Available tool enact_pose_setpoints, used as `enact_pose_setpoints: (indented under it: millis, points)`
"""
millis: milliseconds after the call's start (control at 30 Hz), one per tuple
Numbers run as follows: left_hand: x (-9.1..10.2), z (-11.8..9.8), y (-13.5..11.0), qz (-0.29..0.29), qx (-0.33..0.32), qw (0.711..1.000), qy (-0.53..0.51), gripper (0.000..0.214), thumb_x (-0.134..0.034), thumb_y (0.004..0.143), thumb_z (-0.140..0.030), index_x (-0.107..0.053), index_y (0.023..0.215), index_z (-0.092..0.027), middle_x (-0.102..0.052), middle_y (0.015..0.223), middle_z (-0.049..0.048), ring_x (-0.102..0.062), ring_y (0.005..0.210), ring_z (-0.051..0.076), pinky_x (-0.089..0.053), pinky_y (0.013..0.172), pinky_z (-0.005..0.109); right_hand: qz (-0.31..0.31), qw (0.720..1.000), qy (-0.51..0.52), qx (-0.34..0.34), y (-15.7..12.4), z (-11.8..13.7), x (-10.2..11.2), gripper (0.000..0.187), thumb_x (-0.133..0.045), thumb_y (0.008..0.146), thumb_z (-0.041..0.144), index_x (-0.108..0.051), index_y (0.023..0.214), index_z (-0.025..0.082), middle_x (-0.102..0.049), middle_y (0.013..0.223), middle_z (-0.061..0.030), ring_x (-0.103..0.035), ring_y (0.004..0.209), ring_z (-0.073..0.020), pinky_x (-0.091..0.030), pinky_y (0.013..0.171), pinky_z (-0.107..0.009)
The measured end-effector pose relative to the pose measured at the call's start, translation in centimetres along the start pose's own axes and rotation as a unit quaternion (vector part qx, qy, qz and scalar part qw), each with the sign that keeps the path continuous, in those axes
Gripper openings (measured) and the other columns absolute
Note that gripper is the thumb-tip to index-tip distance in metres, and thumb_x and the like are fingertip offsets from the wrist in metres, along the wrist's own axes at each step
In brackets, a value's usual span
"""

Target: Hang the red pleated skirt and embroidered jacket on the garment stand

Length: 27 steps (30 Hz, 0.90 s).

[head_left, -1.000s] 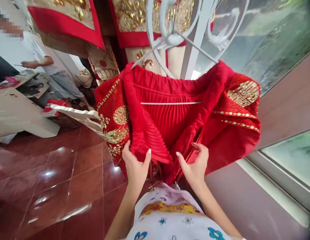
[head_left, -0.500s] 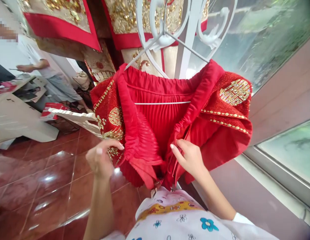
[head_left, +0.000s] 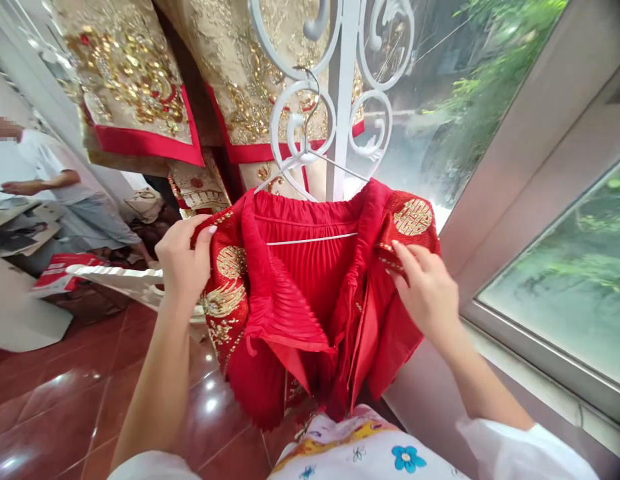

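A red pleated skirt [head_left: 310, 280] with a gathered waistband hangs open in front of me. Gold-embroidered panels lie along both its sides. It is on a thin wire hanger [head_left: 310, 240], whose hook hangs against white scrolled metalwork [head_left: 340, 100]. At the left, my left hand [head_left: 184, 257] is closed, thumb and fingers pinching the gold-beaded edge of the embroidered panel. My right hand [head_left: 427, 290] pinches the folded edge of the right panel, just below a round gold emblem [head_left: 413, 217]. The skirt's lower part drops out of sight behind my patterned white top [head_left: 360, 453].
Cream garments [head_left: 135, 73] with gold sequins and red borders hang behind. A window frame [head_left: 515, 153] and its sill [head_left: 530, 373] lie to the right. At the far left a person [head_left: 55, 160] in white stands by a cluttered table. Below is a red tiled floor [head_left: 50, 407].
Both hands have risen from the skirt's front opening and moved outward to the embroidered side panels. The view has tilted up, showing more of the metalwork and hanger hook.
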<state>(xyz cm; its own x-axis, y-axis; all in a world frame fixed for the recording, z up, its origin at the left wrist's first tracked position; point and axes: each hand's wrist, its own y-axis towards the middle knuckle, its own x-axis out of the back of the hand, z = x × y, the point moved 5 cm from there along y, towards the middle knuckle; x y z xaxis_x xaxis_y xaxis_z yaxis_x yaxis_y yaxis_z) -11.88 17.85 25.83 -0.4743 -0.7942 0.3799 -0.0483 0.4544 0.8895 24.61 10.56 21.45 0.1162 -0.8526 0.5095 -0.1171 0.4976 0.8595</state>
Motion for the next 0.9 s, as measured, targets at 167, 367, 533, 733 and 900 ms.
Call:
enact_pose_setpoints:
  millis: [167, 367, 533, 733, 900]
  points:
    - [-1.1, 4.2, 1.9, 0.129, 0.202, 0.950, -0.202, 0.047, -0.059, 0.072, -0.053, -0.067, 0.095, -0.013, -0.071, 0.079, 0.0023, -0.059, 0.068, 0.016, -0.051, 0.068, 0.034, -0.046, 0.998, 0.030, 0.033, -3.5, 1.5, -3.1, 0.037, -0.036, 0.087, 0.008, -0.063, 0.112, 0.017, -0.067, 0.098, -0.0099, -0.059, 0.087, -0.0196, -0.048, 0.081, -0.032]
    - [-3.0, 5.0, 2.4, 0.319, 0.330, 0.818, -0.346, 0.071, -0.076, 0.040, -0.066, -0.068, 0.088, -0.014, -0.072, 0.077, 0.0064, -0.061, 0.083, 0.025, -0.052, 0.072, 0.038, -0.072, 0.977, 0.182, -0.080, 0.9, -2.9, 1.0, 0.022, -0.049, 0.086, 0.022, -0.065, 0.101, 0.020, -0.069, 0.090, -0.0045, -0.063, 0.079, -0.0156, -0.051, 0.073, -0.028]
    - [-2.7, 3.4, 2.8, 0.313, 0.221, 0.860, -0.336, 0.080, -0.072, 0.048, -0.067, -0.065, 0.106, -0.012, -0.072, 0.087, 0.0065, -0.061, 0.075, 0.018, -0.051, 0.075, 0.037, -0.016, 0.972, 0.234, -0.009, 8.8, -5.7, 1.3, 0.035, -0.063, 0.076, 0.032, -0.063, 0.109, 0.020, -0.065, 0.105, -0.0073, -0.059, 0.092, -0.0178, -0.048, 0.079, -0.032]
    - [-1.6, 3.8, 4.8, 0.121, 0.105, 0.950, -0.267, 0.069, -0.064, 0.057, -0.069, -0.070, 0.089, -0.007, -0.072, 0.085, 0.0074, -0.057, 0.064, 0.013, -0.051, 0.070, 0.035, 0.048, 0.937, 0.342, -0.061, 10.8, -5.1, -3.0, 0.020, -0.056, 0.078, 0.030, -0.071, 0.084, 0.017, -0.068, 0.079, -0.0029, -0.060, 0.073, -0.0149, -0.047, 0.068, -0.028]
    - [-3.4, 4.3, 7.3, 0.187, 0.189, 0.894, -0.361, 0.052, -0.065, 0.073, -0.049, -0.064, 0.094, -0.002, -0.068, 0.065, 0.0013, -0.055, 0.056, 0.008, -0.049, 0.063, 0.032, 0.099, 0.861, 0.473, -0.156, 10.7, -6.3, -5.1, 0.033, -0.058, 0.076, 0.044, -0.068, 0.074, 0.013, -0.063, 0.060, -0.0017, -0.055, 0.054, -0.0123, -0.042, 0.050, -0.024]
